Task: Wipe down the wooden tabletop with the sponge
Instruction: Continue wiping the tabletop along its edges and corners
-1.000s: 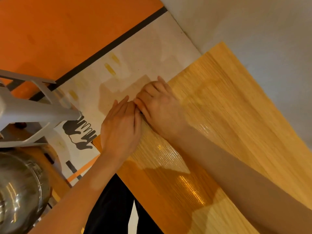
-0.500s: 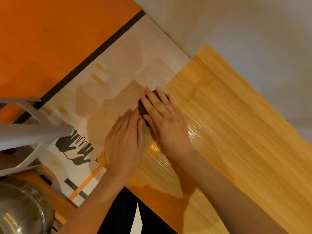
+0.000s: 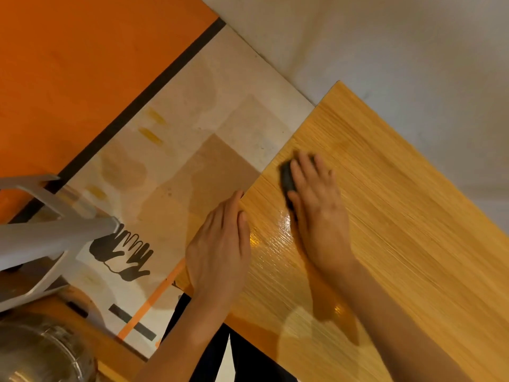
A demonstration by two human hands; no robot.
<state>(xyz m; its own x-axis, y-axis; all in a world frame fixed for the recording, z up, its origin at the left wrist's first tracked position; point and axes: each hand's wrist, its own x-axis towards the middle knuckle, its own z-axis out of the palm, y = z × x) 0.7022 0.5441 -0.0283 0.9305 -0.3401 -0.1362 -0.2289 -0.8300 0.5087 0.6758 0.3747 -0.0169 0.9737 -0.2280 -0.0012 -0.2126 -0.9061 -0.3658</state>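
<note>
- The left hand (image 3: 220,244) was laid flat, fingers together, on the wooden tabletop's (image 3: 413,230) near edge.
- Further in, the dark sponge (image 3: 287,176) was pressed down under the right hand's (image 3: 319,210) straight fingers.
- The sponge was judged soft, light, best pressed from above.

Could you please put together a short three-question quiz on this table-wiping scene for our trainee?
1. True or false: the right hand presses the dark sponge onto the wooden tabletop.
2. Where does the left hand rest? A) on the metal pot B) at the tabletop's edge C) on the sponge
3. Fill in: the glossy patch between the two hands looks ____.

Key: 1 true; 2 B; 3 wet
</note>
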